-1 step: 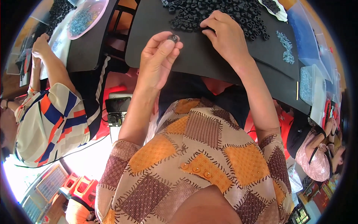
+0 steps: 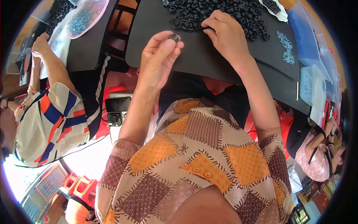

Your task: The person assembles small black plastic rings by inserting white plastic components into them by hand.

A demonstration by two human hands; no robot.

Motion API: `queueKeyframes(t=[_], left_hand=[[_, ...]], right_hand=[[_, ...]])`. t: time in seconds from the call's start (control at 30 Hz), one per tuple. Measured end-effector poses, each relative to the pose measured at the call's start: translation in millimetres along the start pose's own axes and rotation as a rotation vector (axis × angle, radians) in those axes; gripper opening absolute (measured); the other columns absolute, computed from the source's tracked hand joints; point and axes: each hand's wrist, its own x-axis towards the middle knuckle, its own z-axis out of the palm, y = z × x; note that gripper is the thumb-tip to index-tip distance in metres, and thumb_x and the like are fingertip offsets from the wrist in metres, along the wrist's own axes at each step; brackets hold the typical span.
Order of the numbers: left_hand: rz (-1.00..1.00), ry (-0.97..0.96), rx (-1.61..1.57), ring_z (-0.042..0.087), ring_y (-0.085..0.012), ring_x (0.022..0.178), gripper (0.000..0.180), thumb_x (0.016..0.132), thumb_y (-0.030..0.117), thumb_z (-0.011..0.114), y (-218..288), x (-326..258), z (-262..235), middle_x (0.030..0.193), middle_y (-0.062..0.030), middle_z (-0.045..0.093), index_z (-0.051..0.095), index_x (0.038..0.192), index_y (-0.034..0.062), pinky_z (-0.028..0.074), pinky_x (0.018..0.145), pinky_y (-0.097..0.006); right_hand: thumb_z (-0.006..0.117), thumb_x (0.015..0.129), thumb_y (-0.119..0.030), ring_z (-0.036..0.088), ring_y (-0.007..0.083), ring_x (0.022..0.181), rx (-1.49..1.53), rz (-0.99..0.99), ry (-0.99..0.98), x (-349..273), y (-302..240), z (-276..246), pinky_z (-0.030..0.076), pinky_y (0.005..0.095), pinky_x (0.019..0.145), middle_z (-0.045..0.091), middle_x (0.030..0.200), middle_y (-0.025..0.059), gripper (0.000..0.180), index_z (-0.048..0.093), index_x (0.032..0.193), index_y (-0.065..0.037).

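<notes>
My left hand (image 2: pixel 159 56) is raised above the table's near edge, its thumb and fingers pinching a small black ring-shaped part (image 2: pixel 174 37). A pale mark or opening shows on the upward face of that part. To the right, my right hand (image 2: pixel 226 35) rests at the near edge of a heap of small black hollow parts (image 2: pixel 190 18). Its thumb and forefinger are drawn together; whatever lies between them is too small or hidden to make out. The palm and other fingers cover some of the heap.
The dark table (image 2: pixel 149 22) bears a scatter of clear bluish pieces (image 2: pixel 287 48) at right, beside a clear plastic tub (image 2: pixel 306 85) of similar pieces. A pink basin (image 2: pixel 102 18) stands at left. Co-workers sit on both sides; one co-worker's hand (image 2: pixel 40 46) is at far left.
My left hand has shifted very slightly right, and the small black part is turned a little. My right hand has barely moved.
</notes>
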Motion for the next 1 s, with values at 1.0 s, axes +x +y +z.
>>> queueKeyframes(t=[1.0], left_hand=[[-0.237, -0.228, 0.039, 0.066, -0.0197, 0.103, 0.026, 0.091, 0.003, 0.065, -50, 4, 29, 0.111, -0.0115, 0.066, 0.060, 0.117, 0.0039, 0.056, 0.088, -0.026]], right_hand=[[0.067, 0.086, 0.003, 0.062, 0.0058, 0.081, 1.101, 0.451, 0.128, -70, -5, -40, 0.049, 0.0191, 0.072, 0.065, 0.091, 0.0007, 0.016, 0.066, 0.101, 0.000]])
